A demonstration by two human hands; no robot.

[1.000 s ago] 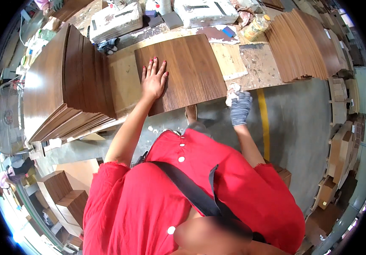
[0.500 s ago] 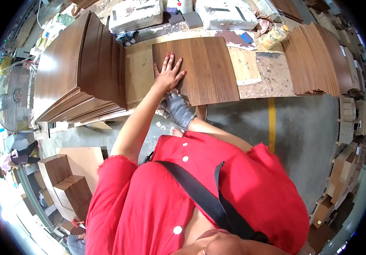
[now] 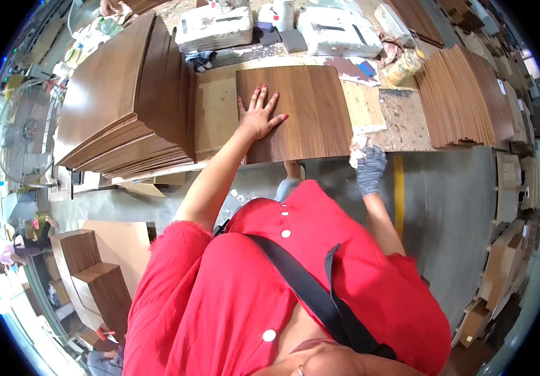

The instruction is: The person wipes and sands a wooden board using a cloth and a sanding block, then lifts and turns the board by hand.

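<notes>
A brown wood-grain panel (image 3: 311, 109) lies flat on the workbench, its near edge at the bench front. My left hand (image 3: 259, 119), bare, presses on the panel's left part with fingers spread. My right hand (image 3: 371, 169) wears a grey knit glove and is at the panel's near right corner. Its fingers are closed on a crumpled whitish cloth (image 3: 358, 150), which touches or nearly touches that corner; the exact contact is hard to see.
A tall stack of brown panels (image 3: 104, 91) stands at the left, another stack (image 3: 458, 97) at the right. Behind lie white paint-spattered blocks (image 3: 339, 31), a dark grey block (image 3: 293, 41), a blue block (image 3: 368, 67) and a clear bottle with yellowish contents (image 3: 404, 67).
My right hand has moved right along the panel's near edge, from beside my left wrist to the near right corner. My left hand stays spread on the panel.
</notes>
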